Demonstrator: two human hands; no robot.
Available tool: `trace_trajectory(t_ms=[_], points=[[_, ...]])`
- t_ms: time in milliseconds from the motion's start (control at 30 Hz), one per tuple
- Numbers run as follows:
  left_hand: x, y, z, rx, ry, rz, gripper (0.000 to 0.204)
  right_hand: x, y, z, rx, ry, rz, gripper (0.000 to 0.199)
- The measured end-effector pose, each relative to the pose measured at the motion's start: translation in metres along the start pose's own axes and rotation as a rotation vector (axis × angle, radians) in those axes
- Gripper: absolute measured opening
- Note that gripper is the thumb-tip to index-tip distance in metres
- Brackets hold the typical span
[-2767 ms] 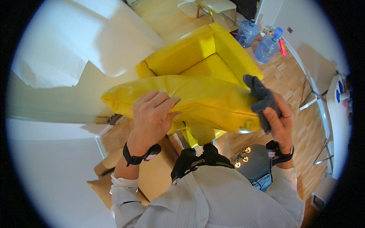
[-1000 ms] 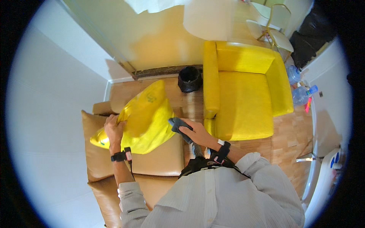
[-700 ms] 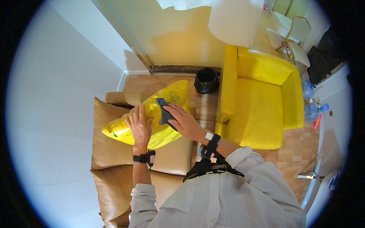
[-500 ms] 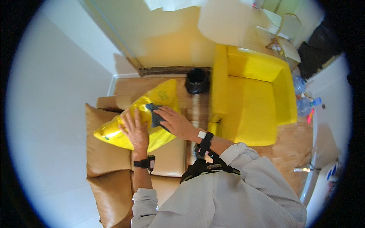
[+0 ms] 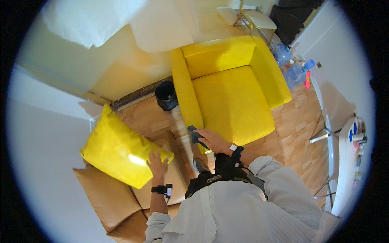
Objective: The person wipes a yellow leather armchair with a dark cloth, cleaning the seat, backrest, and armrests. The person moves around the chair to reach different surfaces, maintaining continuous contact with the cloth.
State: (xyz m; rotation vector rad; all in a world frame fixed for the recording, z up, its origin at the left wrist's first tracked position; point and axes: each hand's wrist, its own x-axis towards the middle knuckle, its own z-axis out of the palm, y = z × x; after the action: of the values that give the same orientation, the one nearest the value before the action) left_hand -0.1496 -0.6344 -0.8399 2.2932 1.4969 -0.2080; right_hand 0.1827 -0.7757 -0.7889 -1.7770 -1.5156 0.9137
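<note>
A plump yellow cushion [image 5: 119, 152] leans on the tan leather sofa [image 5: 101, 198] at the left. My left hand [image 5: 157, 168] lies against the cushion's near right part, its fingers apart over the yellow cover. In my right hand [image 5: 210, 139] is a dark grey cloth [image 5: 195, 137], bunched under the fingers. That hand is over the front of the left arm of the yellow armchair [image 5: 233, 101]; whether the cloth touches the chair I cannot tell.
A black bin [image 5: 165, 96] stands on the wood floor between the sofa and the armchair. Large clear water bottles [image 5: 295, 75] are right of the armchair. A white table [image 5: 346, 162] with small items stands at the far right. White fabric [image 5: 95, 20] hangs at the upper left.
My right hand has left the cushion and moved right with the cloth, toward the armchair. The cushion has turned, and my left hand is nearer its edge. The view has swung right.
</note>
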Motion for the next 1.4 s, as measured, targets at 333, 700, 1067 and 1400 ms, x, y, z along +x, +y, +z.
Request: trace_trajectory(t_ms=[333,700,1067,1400], points=[[0.002,0.043,0.023,-0.095,-0.259,0.491,0.065,-0.007,0.082,0.064,-0.008,0.143,0.210,0.047],[0.074,0.116,0.071,-0.031,-0.329,0.614,0.065,-0.012,0.140,0.052,-0.232,0.358,0.314,0.061],[0.143,0.120,0.105,-0.134,-0.436,0.777,0.065,-0.009,0.156,0.063,-0.193,0.222,0.710,0.057],[0.189,0.141,0.105,-0.083,-0.178,0.821,0.043,0.062,0.246,0.087,-0.503,0.053,0.477,0.065]])
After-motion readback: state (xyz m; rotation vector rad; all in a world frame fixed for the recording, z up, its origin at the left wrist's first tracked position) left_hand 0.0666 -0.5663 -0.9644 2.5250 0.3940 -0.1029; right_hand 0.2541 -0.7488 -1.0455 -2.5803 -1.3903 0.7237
